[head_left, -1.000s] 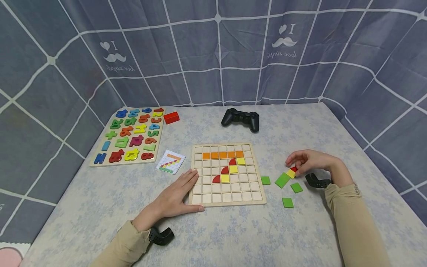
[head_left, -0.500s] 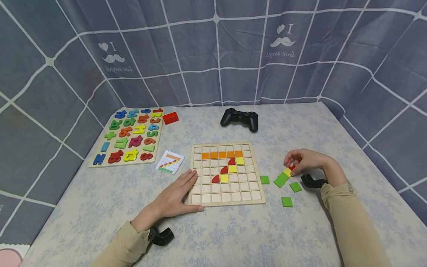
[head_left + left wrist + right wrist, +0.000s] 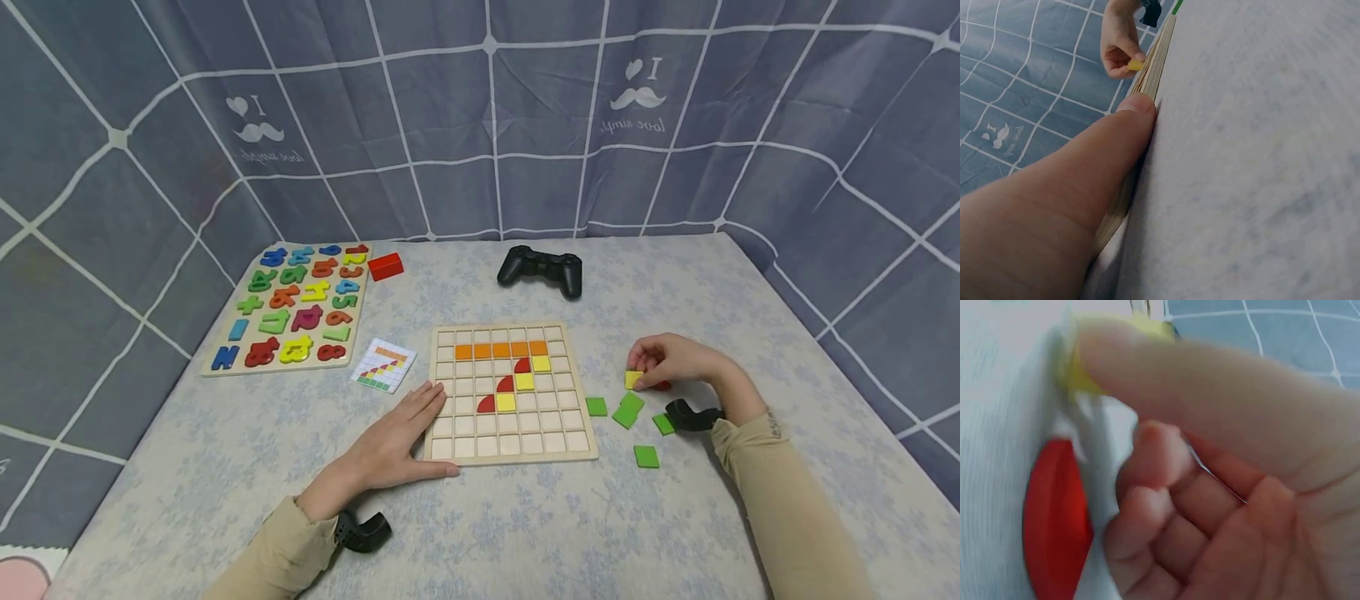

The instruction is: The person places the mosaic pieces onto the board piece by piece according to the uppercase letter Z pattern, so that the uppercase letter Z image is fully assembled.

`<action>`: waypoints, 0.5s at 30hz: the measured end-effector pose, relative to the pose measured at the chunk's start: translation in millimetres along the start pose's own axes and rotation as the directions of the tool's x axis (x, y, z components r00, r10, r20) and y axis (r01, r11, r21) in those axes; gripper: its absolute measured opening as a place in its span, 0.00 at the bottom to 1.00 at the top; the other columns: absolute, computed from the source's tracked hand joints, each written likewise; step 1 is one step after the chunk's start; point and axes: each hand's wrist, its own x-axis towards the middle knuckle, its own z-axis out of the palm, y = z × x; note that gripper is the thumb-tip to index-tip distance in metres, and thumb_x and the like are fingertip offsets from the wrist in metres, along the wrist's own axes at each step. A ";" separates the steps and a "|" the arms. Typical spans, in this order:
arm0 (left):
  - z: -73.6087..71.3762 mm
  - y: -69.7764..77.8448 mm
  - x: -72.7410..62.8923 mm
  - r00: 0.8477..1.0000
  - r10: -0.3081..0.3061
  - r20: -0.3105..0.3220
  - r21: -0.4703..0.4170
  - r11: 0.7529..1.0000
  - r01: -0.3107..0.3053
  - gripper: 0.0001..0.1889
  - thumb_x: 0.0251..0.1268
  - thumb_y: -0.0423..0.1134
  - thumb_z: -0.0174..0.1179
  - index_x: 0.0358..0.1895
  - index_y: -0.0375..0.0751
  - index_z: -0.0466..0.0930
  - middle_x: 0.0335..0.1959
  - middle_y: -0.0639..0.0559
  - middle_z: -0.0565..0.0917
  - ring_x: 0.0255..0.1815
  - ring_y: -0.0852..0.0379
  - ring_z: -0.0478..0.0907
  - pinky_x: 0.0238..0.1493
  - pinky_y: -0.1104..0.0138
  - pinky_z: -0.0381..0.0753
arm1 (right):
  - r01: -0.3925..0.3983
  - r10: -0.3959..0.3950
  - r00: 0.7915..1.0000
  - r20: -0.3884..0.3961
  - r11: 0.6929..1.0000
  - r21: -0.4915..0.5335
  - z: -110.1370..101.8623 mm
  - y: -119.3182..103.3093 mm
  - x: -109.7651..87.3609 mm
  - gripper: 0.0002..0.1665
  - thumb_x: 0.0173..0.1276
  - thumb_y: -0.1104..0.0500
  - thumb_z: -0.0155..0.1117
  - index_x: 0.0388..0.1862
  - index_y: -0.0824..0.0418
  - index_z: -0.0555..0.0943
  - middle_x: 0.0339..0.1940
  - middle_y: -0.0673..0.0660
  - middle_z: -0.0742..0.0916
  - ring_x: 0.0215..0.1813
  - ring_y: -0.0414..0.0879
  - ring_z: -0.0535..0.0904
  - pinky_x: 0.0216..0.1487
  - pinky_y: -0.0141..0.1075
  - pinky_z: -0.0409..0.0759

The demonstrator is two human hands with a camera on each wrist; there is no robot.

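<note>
My left hand [image 3: 390, 440] lies with straight fingers along the left edge of a wooden grid board [image 3: 517, 450], its thumb at the near left corner. The board carries a row of orange squares [image 3: 502, 350] and, below it, red quarter-circles [image 3: 505, 383] beside yellow squares [image 3: 523, 381] in a diagonal. Right of the board, my right hand [image 3: 675, 360] pinches a yellow square tile [image 3: 632, 380] between thumb and fingers. A red rounded piece [image 3: 1054, 519] lies on the cloth below that hand in the right wrist view. Several green square tiles [image 3: 647, 457] lie nearby, two of them overlapping.
A pattern card [image 3: 383, 365] lies left of the board. Farther left is a puzzle board [image 3: 217, 367] of coloured letters and numbers, with a red block [image 3: 386, 267] at its far corner. A black game controller [image 3: 540, 270] lies behind the grid board. Curtains surround the table.
My right hand has moved left and lifted the yellow tile away from beside the green tiles. Two green tiles now show overlapping there. The left hand stays where it was.
</note>
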 end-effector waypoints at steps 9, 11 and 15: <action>0.1 -0.4 -0.8 1.000 0.009 -0.014 0.011 1.000 -0.009 0.54 0.50 0.72 0.56 0.73 0.38 0.52 0.75 0.47 0.52 0.75 0.53 0.43 0.71 0.56 0.52 | 0.153 -0.149 0.987 -0.065 0.987 0.057 31.4 -46.8 24.0 0.12 0.57 0.61 0.71 0.36 0.65 0.80 0.30 0.55 0.84 0.33 0.47 0.80 0.36 0.36 0.80; -0.1 -0.2 -0.9 1.000 0.010 -0.015 0.012 1.000 -0.010 0.54 0.50 0.72 0.56 0.73 0.38 0.52 0.74 0.47 0.52 0.75 0.53 0.43 0.71 0.56 0.53 | 0.172 -0.170 0.985 -0.044 0.984 0.054 43.9 -63.5 31.2 0.11 0.57 0.61 0.71 0.36 0.65 0.81 0.31 0.55 0.85 0.35 0.48 0.81 0.38 0.37 0.81; -0.7 0.9 -0.8 1.000 0.003 -0.004 0.002 1.000 -0.003 0.54 0.50 0.72 0.56 0.73 0.38 0.51 0.75 0.47 0.51 0.75 0.53 0.43 0.71 0.56 0.52 | 0.194 -0.194 0.981 -0.021 0.981 0.015 70.9 -94.4 42.8 0.08 0.58 0.62 0.70 0.35 0.64 0.82 0.30 0.53 0.85 0.34 0.45 0.81 0.40 0.36 0.81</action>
